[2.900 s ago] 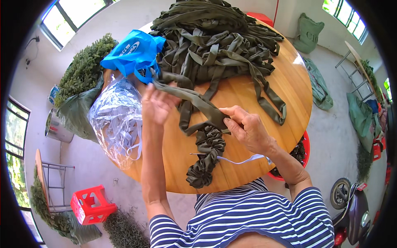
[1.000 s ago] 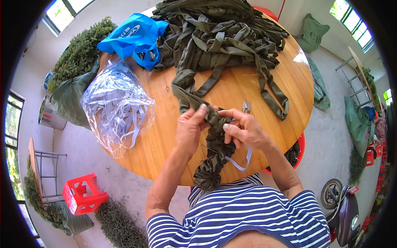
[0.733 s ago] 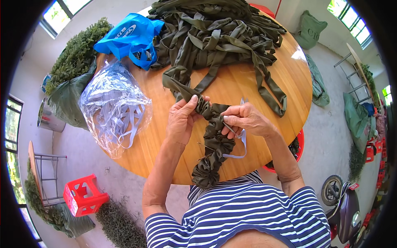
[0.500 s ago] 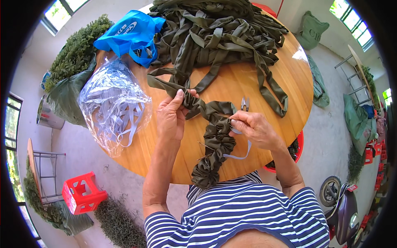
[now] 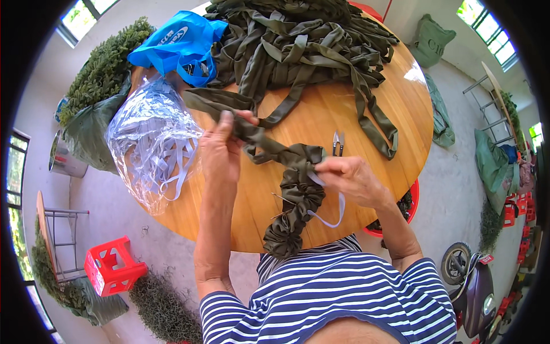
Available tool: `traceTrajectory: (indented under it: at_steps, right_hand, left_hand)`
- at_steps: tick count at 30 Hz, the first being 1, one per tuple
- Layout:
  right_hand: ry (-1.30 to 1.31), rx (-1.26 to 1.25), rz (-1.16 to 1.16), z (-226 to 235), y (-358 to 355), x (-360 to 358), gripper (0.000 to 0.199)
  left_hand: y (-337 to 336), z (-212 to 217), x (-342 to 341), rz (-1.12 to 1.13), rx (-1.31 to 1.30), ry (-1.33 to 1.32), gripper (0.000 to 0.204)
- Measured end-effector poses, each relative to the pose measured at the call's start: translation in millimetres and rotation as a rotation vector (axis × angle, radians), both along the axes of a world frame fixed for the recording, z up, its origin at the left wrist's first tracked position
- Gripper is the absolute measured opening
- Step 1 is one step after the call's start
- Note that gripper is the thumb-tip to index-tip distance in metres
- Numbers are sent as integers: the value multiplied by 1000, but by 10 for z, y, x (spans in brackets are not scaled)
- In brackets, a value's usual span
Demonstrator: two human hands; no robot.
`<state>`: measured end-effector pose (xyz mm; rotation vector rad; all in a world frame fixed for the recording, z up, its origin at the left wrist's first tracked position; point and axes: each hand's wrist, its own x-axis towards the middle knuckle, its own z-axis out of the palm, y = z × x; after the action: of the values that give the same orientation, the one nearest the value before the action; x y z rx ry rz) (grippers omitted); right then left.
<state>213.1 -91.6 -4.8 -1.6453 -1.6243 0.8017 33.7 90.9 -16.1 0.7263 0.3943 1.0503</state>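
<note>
Olive-green fabric strip [image 5: 301, 192]: near end lies ruched at the close edge of the wooden table [image 5: 255, 200], far end runs flat past my left hand [image 5: 222, 150]. I'd call it partly gathered; the flat stretch looks left to do, and the heap of olive strips [image 5: 303, 51] reads as untouched. Pale lilac elastic [image 5: 339, 217] loops out at its right side.

Pose: left forearm nearly upright, reaching farther out, fingers closed round the strip. Right comes in slanted from the right; right hand [image 5: 350, 176] has thumb and forefinger pinching the strip's edge. Blurred; can't tell if elastic's in that grip too.
</note>
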Motion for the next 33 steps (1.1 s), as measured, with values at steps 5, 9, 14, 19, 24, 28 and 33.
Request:
traceTrajectory:
  at_steps: [5,9,14,19,24,28,33]
  right_hand:
    - [-249,9,-3,87,-125,100,27]
    - [-319,266,-236,259,34,110,42]
    - [-53,55,-87,326,396,-270,45]
    - [81,285,-47,55,515,-281,42]
    - [-116,264,-56,191,325,-226,41]
    - [-52,309,-58,125,190,-180,40]
    - [129,5,-34,278,159,-167,37]
  left_hand:
    - [201,-58,-202,69,23,73,26]
    - [-117,-13,27,12,-36,40,25]
    - [-543,119,299,-25,-200,29,22]
    - [-711,-90,237,-275,-90,326,19]
    - [-481,28,30,-283,-145,194,24]
    - [-287,80,-55,-104,-150,84,26]
    - [-489,-49,116,-95,-86,179,20]
